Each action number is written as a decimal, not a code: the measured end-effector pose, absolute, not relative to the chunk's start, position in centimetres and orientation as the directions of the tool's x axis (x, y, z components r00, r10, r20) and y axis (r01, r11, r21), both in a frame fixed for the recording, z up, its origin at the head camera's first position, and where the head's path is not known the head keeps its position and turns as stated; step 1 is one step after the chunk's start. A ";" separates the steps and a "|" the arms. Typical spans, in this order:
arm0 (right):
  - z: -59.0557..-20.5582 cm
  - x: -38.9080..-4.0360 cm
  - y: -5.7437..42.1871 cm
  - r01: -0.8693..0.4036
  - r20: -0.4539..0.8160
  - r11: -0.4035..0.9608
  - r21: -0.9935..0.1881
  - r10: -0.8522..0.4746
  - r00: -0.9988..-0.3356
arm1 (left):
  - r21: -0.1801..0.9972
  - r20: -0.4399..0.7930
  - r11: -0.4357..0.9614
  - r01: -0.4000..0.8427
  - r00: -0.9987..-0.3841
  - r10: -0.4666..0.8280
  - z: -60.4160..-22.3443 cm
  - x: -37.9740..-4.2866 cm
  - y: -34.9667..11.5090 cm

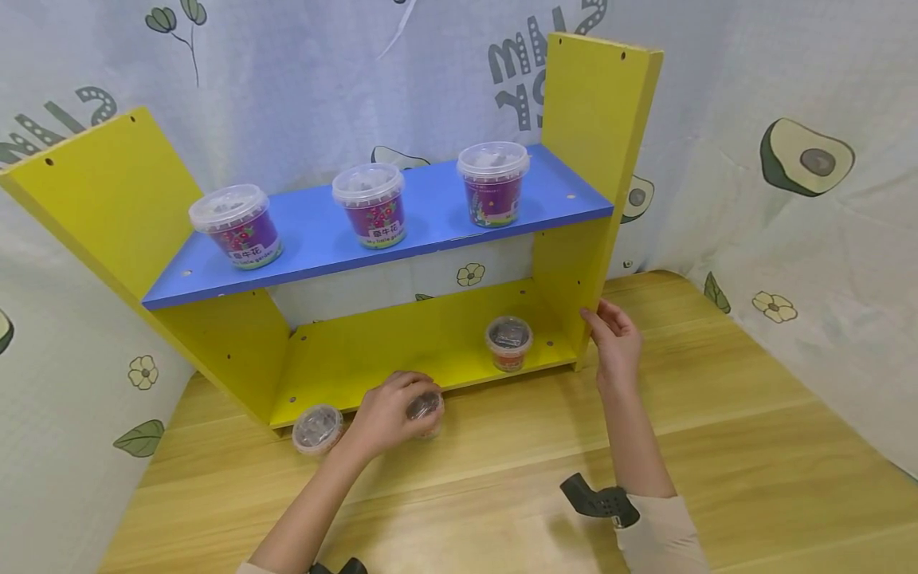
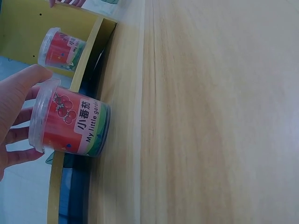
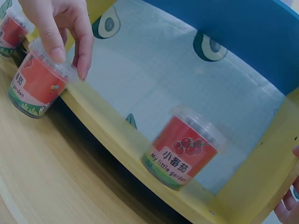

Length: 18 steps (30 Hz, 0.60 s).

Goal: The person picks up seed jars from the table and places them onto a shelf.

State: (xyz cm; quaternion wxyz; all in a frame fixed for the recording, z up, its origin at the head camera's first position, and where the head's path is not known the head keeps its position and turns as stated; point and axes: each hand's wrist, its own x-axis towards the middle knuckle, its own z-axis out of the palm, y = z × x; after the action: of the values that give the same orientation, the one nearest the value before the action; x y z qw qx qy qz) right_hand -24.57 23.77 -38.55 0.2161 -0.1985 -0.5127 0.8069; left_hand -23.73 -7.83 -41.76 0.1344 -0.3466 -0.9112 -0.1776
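My left hand [image 1: 390, 410] grips a small red plastic cup [image 2: 77, 121] by its clear lid, thumb on one side and fingers on the other. The cup is upright at the front edge of the yellow bottom shelf [image 1: 402, 335]; its printed label shows tomatoes and "My little garden". Beside that wrist, another lidded cup [image 1: 318, 429] stands on the table at the shelf's left front. A matching red cup [image 3: 180, 151] sits on the bottom shelf at the right. My right hand [image 1: 618, 347] touches the lower front edge and outer side of the yellow right panel [image 1: 602, 119].
Three purple lidded cups [image 1: 376, 211] stand along the blue upper shelf [image 1: 301, 215]. The yellow left panel [image 1: 107, 199] leans outward in the head view. A wooden table [image 1: 495, 494] lies under the unit, and a patterned cloth [image 1: 789, 263] hangs behind it.
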 end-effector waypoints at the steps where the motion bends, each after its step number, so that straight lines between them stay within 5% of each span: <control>1: -38.5 -24.6 23.8 -0.144 -0.100 -0.381 -0.913 0.551 -0.828 | 0.235 0.362 0.701 0.674 -0.730 0.580 -41.8 -23.7 -7.8; 18: -38.6 -24.7 23.8 -0.158 -0.107 -0.416 -0.896 0.545 -0.832 | 0.224 0.283 0.753 0.619 -0.780 0.558 -41.8 -23.3 -7.7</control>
State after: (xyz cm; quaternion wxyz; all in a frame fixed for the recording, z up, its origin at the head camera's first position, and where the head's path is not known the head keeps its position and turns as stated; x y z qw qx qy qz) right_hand -24.74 23.81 -38.59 0.2146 -0.1951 -0.4959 0.8185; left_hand -23.34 -7.67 -41.80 0.0996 -0.3160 -0.9309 -0.1541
